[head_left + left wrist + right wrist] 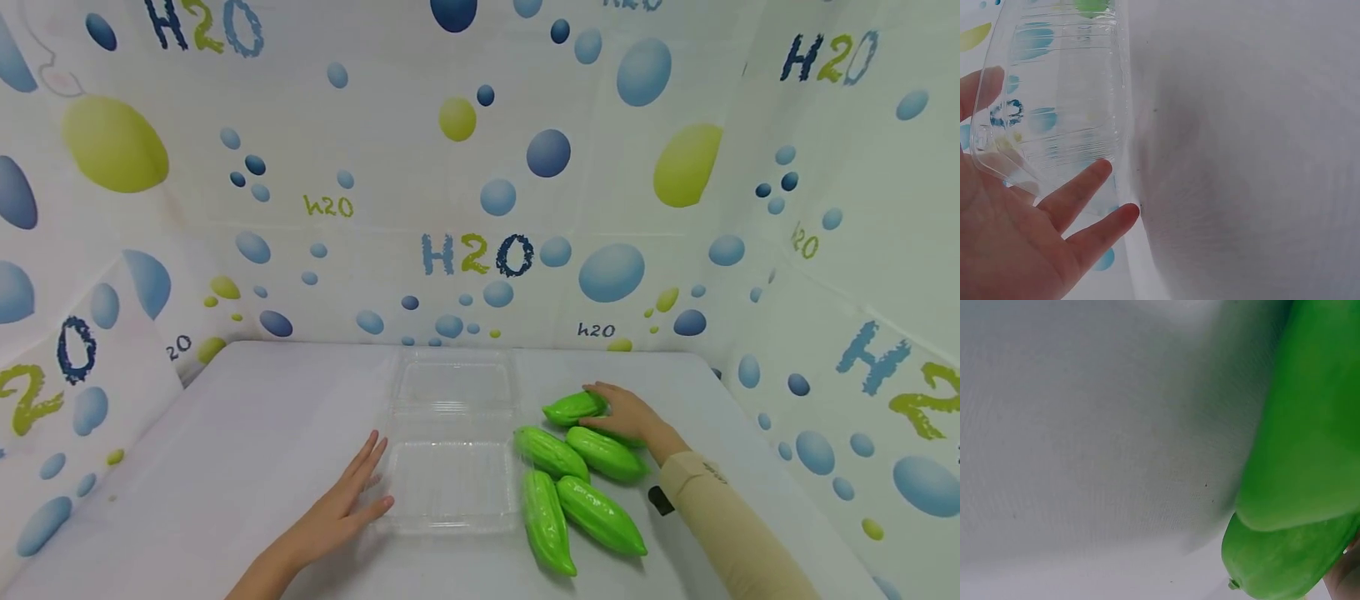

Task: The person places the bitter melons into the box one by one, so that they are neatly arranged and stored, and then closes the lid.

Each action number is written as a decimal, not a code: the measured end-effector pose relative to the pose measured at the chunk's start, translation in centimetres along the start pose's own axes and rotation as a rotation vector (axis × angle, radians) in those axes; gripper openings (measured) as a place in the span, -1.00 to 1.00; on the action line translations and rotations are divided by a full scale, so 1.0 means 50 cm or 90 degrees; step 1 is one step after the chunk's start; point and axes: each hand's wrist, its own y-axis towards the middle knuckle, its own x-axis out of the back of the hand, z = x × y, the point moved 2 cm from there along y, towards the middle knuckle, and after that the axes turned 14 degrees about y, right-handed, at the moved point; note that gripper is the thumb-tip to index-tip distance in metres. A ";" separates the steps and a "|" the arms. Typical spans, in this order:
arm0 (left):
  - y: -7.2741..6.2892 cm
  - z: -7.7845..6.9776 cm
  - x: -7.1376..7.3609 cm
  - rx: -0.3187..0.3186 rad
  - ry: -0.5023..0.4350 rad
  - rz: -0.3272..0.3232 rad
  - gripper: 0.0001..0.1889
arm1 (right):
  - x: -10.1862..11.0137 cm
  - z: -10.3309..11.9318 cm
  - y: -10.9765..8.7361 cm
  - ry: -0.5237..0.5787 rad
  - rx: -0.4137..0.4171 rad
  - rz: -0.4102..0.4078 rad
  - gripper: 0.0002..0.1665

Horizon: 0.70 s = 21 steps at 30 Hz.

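An open clear plastic clamshell box (454, 527) lies in the middle of the white table, lid part toward the wall. My left hand (337, 510) is at its left side with fingers spread and straight. In the left wrist view, the fingertips (1099, 170) are close along the box's edge. My right hand (632, 418) grips a shiny green cucumber (572, 409) at the far end of the pile, its fingers over the right end. Several more cucumbers (600, 512) lie right of the box. One (626, 439) is partly hidden beneath the right hand.
A small black object (661, 501) lies by the right sleeve (723, 508). The white table (292, 417) extends left of the box. Walls of white sheeting (390, 150) printed with blue and green drops stand behind and on both sides.
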 end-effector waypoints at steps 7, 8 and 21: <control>-0.002 -0.001 -0.002 0.011 -0.021 0.016 -0.21 | -0.008 -0.006 0.007 0.064 -0.003 -0.017 -0.21; -0.002 -0.001 -0.002 0.011 -0.024 0.020 -0.21 | -0.008 -0.007 0.007 0.071 -0.003 -0.020 -0.22; -0.004 -0.006 -0.004 0.005 -0.034 0.004 -0.16 | -0.007 -0.001 0.009 0.093 -0.004 -0.029 -0.33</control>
